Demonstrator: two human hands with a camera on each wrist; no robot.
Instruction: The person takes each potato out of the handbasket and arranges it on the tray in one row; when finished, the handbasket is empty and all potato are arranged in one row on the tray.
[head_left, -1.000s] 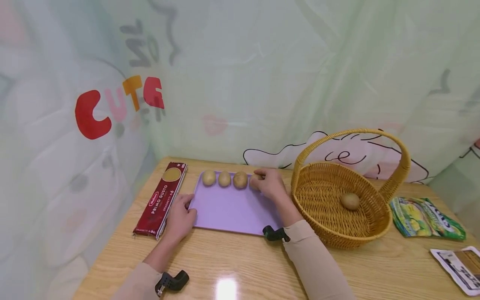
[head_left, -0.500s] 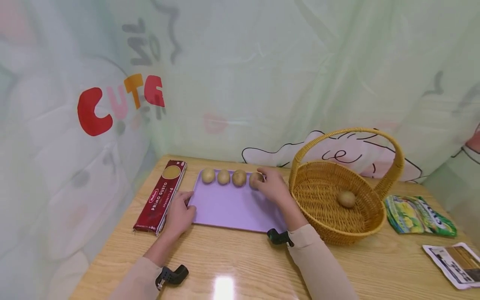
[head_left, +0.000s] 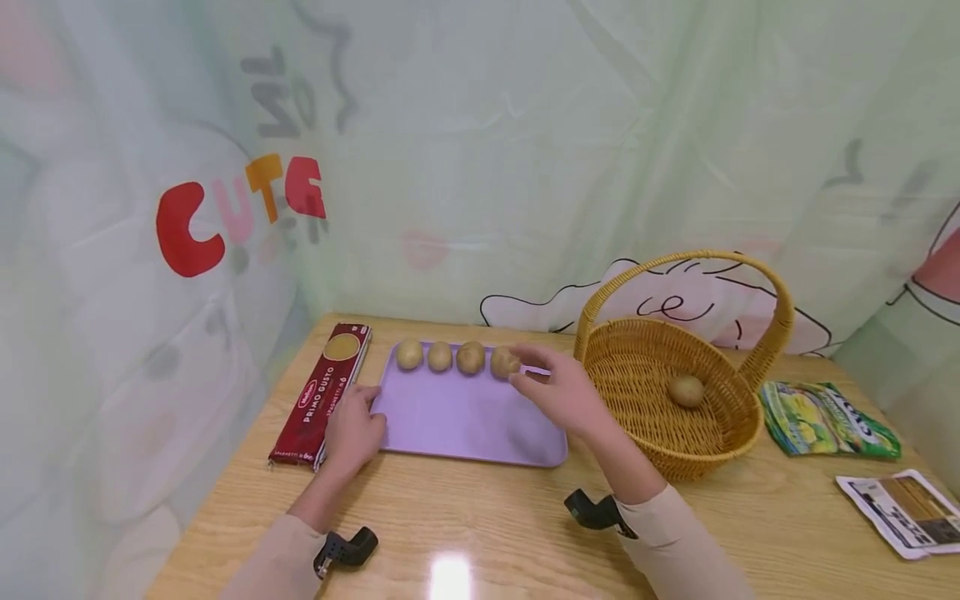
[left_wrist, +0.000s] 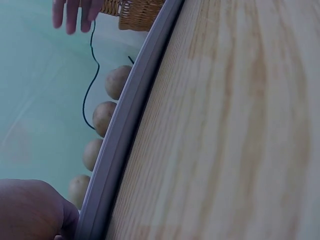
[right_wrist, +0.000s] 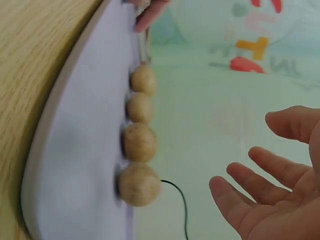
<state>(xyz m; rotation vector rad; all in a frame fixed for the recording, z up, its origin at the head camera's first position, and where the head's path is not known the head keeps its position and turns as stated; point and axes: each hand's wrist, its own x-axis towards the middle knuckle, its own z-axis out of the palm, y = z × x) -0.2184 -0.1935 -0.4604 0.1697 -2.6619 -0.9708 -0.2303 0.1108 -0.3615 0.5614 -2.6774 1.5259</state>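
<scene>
Several potatoes (head_left: 470,357) stand in a row along the far edge of a lilac tray (head_left: 457,418). My left hand (head_left: 354,429) holds the tray's left edge, thumb and fingers at the rim; its fingertips are partly hidden in the left wrist view. My right hand (head_left: 566,398) hovers over the tray's right side, fingers spread and holding nothing. Its fingertips are close to the rightmost potato (head_left: 505,362) in the head view. In the right wrist view a gap shows between that hand (right_wrist: 280,185) and the potatoes (right_wrist: 139,142).
A wicker basket (head_left: 645,425) with a tall handle stands right of the tray, one potato (head_left: 686,390) inside. A red spaghetti packet (head_left: 321,396) lies left of the tray. A green packet (head_left: 828,419) and a white-edged packet (head_left: 903,512) lie at the right. A printed curtain hangs behind.
My right hand has let go of the rightmost potato and moved back to the right, its fingers opening. That potato stays in the row. The left hand keeps its place at the tray.
</scene>
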